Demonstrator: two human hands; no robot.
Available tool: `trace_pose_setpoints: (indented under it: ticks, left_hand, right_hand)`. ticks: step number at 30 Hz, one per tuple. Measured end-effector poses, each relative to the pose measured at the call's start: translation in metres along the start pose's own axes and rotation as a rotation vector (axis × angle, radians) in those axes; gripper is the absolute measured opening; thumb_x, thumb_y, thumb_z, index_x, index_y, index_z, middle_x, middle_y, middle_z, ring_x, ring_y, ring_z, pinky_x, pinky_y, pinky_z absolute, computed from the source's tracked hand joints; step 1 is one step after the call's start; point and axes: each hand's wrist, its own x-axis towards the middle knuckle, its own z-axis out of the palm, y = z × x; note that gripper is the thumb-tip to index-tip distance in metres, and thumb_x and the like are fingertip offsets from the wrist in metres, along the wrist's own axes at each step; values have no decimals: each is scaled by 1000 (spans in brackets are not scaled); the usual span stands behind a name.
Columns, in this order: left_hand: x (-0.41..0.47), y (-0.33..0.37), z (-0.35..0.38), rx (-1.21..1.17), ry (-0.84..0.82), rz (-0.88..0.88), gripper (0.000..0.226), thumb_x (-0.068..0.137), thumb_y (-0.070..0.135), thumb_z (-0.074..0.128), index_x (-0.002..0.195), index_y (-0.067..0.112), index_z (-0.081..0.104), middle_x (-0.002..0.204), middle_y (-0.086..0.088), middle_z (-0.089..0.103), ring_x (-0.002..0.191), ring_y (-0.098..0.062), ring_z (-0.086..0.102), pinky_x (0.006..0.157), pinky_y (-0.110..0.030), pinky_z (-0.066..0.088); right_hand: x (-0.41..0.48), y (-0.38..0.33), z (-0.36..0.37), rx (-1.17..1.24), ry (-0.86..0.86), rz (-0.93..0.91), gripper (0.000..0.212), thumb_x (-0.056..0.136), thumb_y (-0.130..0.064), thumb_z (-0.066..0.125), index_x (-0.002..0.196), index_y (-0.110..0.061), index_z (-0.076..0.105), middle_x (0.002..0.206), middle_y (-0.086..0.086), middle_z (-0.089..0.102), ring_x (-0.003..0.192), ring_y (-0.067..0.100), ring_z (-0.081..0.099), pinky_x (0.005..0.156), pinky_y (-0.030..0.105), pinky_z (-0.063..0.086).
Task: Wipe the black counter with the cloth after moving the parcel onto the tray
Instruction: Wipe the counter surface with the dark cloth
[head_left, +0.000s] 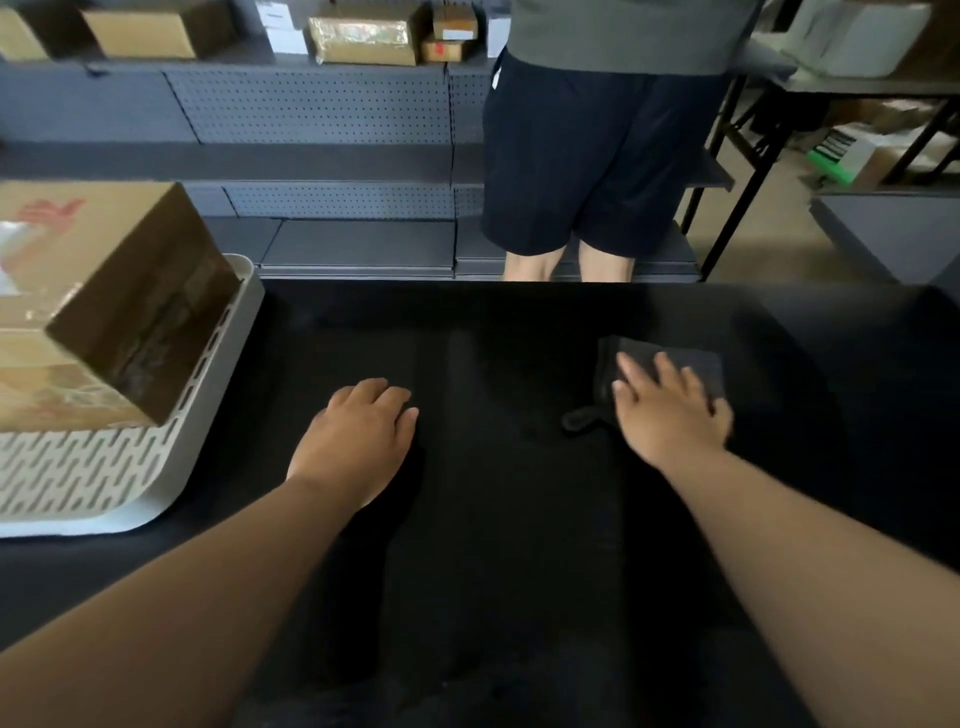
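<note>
The dark cloth (675, 369) lies right of centre on the black counter (493, 519), wide bare surface around it. Right hand (670, 410) presses flat on it, fingers spread. Left hand (358, 436) rests open on the counter, holding nothing. The parcel (104, 301) sits tilted in the white tray (130, 452) at the left edge.
</note>
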Motion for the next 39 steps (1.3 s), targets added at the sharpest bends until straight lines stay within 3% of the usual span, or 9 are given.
trace_pose_setpoints:
  ticks: [3, 5, 13, 19, 24, 29, 34, 36, 39]
  left_hand:
    - [10, -7, 3, -12, -13, -26, 46, 100, 43, 29, 142, 26, 39, 150, 1, 35, 139, -21, 31, 112, -37, 29]
    - [13, -13, 4, -25, -18, -37, 45, 101, 42, 29, 140, 25, 43, 148, 2, 38, 137, -21, 34, 110, -35, 31]
    - [17, -30, -6, -68, 5, -26, 44, 100, 42, 31, 141, 30, 41, 151, 6, 33, 136, -15, 36, 109, -29, 32]
    - [11, -53, -21, -51, 159, -101, 45, 98, 39, 33, 138, 23, 46, 141, -3, 44, 129, -27, 42, 105, -39, 38]
    - [15, -70, -32, -70, 235, -131, 41, 98, 37, 36, 132, 20, 52, 133, -9, 51, 123, -32, 46, 101, -44, 41]
    - [18, -79, -34, -82, 245, -125, 39, 98, 37, 37, 124, 16, 57, 125, -12, 55, 116, -35, 51, 95, -46, 44]
    - [2, -80, -27, -21, 162, -29, 42, 98, 42, 34, 130, 20, 53, 130, -9, 53, 119, -33, 49, 97, -46, 43]
    - [-4, -83, -26, -17, 137, -6, 42, 99, 41, 33, 131, 21, 51, 132, -8, 52, 120, -33, 48, 98, -45, 42]
    - [-18, -89, -29, 5, 92, 24, 43, 100, 42, 30, 135, 23, 46, 137, -6, 47, 125, -30, 44, 101, -43, 41]
  right_hand:
    - [29, -20, -8, 23, -23, 112, 48, 100, -46, 14, 147, -49, 2, 161, -7, -6, 147, 23, -6, 115, 55, 2]
    - [42, -46, -9, 23, -31, 89, 49, 100, -44, 14, 147, -48, 1, 160, -6, -8, 147, 25, -8, 115, 57, 0]
    - [50, -161, 10, -65, -70, -295, 47, 101, -42, 12, 147, -49, 2, 160, -7, -9, 147, 24, -10, 114, 56, -2]
    - [19, -218, 32, -95, -82, -538, 47, 101, -43, 14, 147, -48, 4, 161, -6, -6, 147, 24, -8, 114, 55, -3]
    - [-28, -238, 49, -103, -124, -740, 48, 100, -44, 18, 147, -46, 9, 161, -5, -4, 147, 25, -7, 113, 55, -4]
    - [-101, -240, 68, -200, -200, -956, 52, 101, -41, 20, 151, -31, 14, 161, -4, -2, 146, 22, -9, 114, 53, -5]
    - [-156, -192, 83, -155, -210, -1121, 46, 98, -45, 23, 144, -48, 25, 161, -7, 7, 147, 19, 3, 113, 52, 0]
    - [-151, -157, 82, -159, -103, -1119, 46, 94, -48, 24, 139, -52, 33, 157, -8, 24, 145, 19, 20, 111, 52, 14]
    - [-124, -105, 63, -175, 95, -743, 43, 91, -49, 31, 132, -53, 45, 146, -9, 45, 133, 18, 44, 102, 48, 36]
